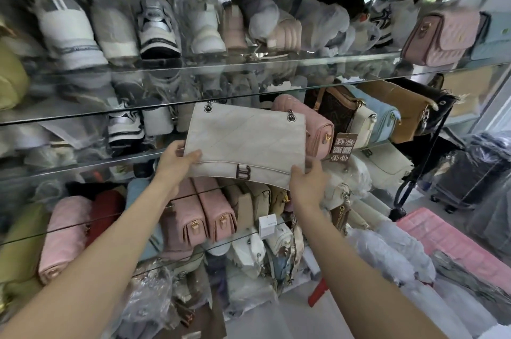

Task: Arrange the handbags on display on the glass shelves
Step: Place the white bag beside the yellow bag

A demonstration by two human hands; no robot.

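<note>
Bag in hand: cream quilted handbag, held flat-face toward the camera in front of the middle glass shelf, metal clasp at its lower edge, chain rings at the two upper corners.
Left hand: clamped on the bag's lower left corner, thumb across the front, fingers hidden behind; likely there to steady and steer that end.
Right hand: gripping the lower right corner from below and behind; shares the weight so the soft body stays level rather than sagging.
Why held by the bottom: probably to keep the top edge free to slide in under the shelf above.
Target gap: seemingly the space just left of the pink quilted bag, where the bag's right edge already overlaps it.
Neighbours on that shelf: pink, brown patterned, cream, pale blue and tan bags stood on edge side by side, packed so each shows only a narrow side.
Hang tag: dangling just beside the bag's right edge; could snag on entry.
Shelf above: wrapped bags in a tight row, pink flap bag at the right end.
Shelf below: two pink bags upright, clasps outward.
Stage: bag not yet resting on glass, judging by its raised position.
</note>
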